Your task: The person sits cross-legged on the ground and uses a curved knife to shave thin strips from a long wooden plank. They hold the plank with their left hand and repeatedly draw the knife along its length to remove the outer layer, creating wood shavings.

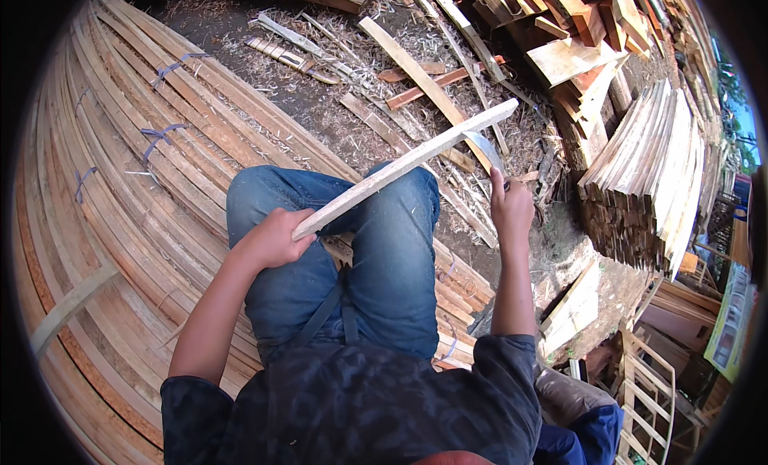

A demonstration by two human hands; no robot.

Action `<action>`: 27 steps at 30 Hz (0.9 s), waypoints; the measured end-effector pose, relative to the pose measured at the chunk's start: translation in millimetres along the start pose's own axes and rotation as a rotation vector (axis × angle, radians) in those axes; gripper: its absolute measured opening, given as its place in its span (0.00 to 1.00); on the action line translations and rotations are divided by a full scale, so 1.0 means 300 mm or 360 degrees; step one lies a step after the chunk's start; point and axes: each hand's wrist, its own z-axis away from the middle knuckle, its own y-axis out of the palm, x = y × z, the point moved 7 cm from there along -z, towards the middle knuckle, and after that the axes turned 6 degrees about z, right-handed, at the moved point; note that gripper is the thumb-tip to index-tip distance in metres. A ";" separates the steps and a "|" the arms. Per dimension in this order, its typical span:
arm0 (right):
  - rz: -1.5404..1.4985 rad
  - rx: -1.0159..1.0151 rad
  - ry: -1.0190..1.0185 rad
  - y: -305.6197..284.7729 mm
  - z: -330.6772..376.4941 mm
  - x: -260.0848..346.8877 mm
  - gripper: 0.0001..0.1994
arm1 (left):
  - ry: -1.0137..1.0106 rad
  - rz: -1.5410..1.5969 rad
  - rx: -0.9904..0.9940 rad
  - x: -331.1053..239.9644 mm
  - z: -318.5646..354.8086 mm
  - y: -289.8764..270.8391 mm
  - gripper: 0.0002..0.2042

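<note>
My left hand [274, 241] is closed round the near end of a pale wooden strip [416, 159]. The strip slants up to the right across both my jeans-clad knees. In my closed right hand [513, 207] is a knife, its handle mostly hidden by the fingers. The knife's broad, shiny blade [483, 151] points up and left and meets the strip close to its far end. From this angle I cannot tell whether the edge bites into the wood.
I sit on long bundled wooden slats [120, 169], tied with bluish straps [162, 137]. Ahead, shavings, loose offcuts and a long board [412, 69] cover the ground. At the right stand a stack of pale boards [644, 173], a heap of wood pieces [588, 21] and a slatted wooden frame [646, 385].
</note>
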 end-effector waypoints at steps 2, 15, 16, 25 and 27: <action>-0.0014 0.0099 -0.0231 0.010 0.045 0.129 0.33 | 0.0022 -0.0039 0.0028 -0.014 0.005 0.004 0.11; 0.0066 0.0017 -0.0219 -0.056 -0.064 0.111 0.37 | -0.0012 -0.0065 -0.0030 -0.012 0.003 -0.001 0.12; 0.0066 0.0131 -0.0314 -0.042 -0.019 0.163 0.37 | 0.0006 -0.0042 -0.0022 -0.009 0.003 0.004 0.12; -0.0224 -0.0168 0.0800 -0.018 -0.337 -0.484 0.45 | 0.0042 -0.0168 -0.0092 -0.017 0.018 0.002 0.14; -0.0280 -0.0043 0.0595 0.005 -0.264 -0.396 0.44 | 0.0047 -0.0155 -0.0107 -0.003 0.020 0.008 0.13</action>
